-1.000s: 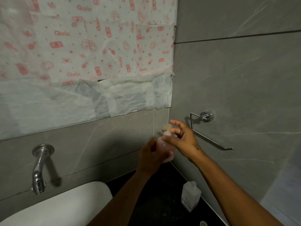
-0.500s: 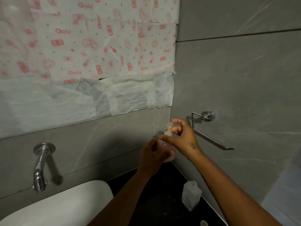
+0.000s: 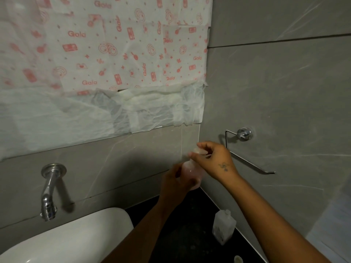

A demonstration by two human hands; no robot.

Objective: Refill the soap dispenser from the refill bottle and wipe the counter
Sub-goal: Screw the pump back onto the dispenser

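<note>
A pink translucent soap dispenser [image 3: 191, 170] is held up in the corner above the black counter [image 3: 182, 234]. My left hand [image 3: 175, 184] grips its body from the left. My right hand [image 3: 213, 158] pinches the pale pump top [image 3: 198, 150] with its fingertips. A clear, almost empty refill bottle [image 3: 223, 227] stands on the counter by the right wall, below my right forearm. A small round cap [image 3: 238, 259] lies near the counter's front edge.
A white basin [image 3: 72, 242] fills the lower left under a chrome tap [image 3: 49, 194]. A chrome towel holder [image 3: 247, 149] juts from the right wall just beyond my right hand. Printed paper and plastic sheet [image 3: 114, 73] cover the wall above.
My right hand has turned a little on the pump top, its wrist rolling over. The dispenser and my left hand stay in the same spot.
</note>
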